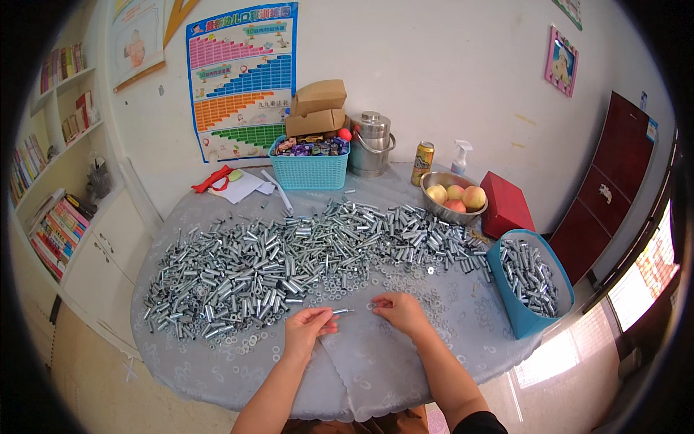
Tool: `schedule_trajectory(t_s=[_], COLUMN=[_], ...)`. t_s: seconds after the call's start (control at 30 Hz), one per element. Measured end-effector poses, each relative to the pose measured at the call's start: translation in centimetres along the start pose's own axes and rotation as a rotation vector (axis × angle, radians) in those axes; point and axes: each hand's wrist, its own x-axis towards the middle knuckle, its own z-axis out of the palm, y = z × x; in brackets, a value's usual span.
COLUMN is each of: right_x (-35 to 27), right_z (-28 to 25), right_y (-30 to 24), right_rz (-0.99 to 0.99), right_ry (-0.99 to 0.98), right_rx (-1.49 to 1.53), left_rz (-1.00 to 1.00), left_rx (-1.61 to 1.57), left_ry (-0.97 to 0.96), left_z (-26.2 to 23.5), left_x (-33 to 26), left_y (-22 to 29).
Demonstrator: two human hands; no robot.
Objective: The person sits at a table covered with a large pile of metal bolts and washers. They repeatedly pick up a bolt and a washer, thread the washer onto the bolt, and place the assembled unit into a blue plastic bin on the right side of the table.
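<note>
My left hand (307, 325) pinches a slim silver metal sleeve bolt (334, 312) that points right, just above the table's near edge. My right hand (400, 309) is close beside the bolt's tip, fingers pinched on something small that looks like a washer; I cannot tell for sure. A broad heap of silver metal sleeves (289, 257) lies across the round table (405, 362) just beyond both hands. Loose washers and nuts (340, 282) are scattered between the heap and my hands.
A blue bag (531, 318) holding more sleeves stands at the right edge. At the back stand a teal basket (309, 172), cardboard boxes (318, 107), a steel pot (370, 143), a can (422, 163), a fruit bowl (452, 197) and a red box (504, 204). Bookshelves (61, 181) stand left.
</note>
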Motion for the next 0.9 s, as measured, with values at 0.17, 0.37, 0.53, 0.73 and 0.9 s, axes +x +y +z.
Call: schedule_trajectory(t_s=[0.17,0.37,0.53,0.73,0.9], right_x=[0.3,0.1,0.0,-0.1,-0.4], right_z=[-0.1,-0.3,0.7,2.2,2.8], right_y=[0.2,-0.9,-1.6,-1.8,-1.9], right_rz=[-0.058,-0.037,0.099,0.111,0.058], right_ry=[0.045,0.051,0.007,-0.072,-0.08], right_rx=[-0.14,-0.154,0.345,0.771,0.861], left_rz=[-0.004,-0.008,-0.033,-0.078,-0.089], left_rx=[-0.004,0.009,-0.018,-0.069,-0.114], left_ry=[-0.003,0.007,-0.009,-0.014,-0.014], left_z=[0.0,0.0,0.0,-0.1,-0.4], left_x=[0.0,0.0,0.0,0.2,0.4], left_y=[0.0,0.0,0.0,-0.2,-0.5])
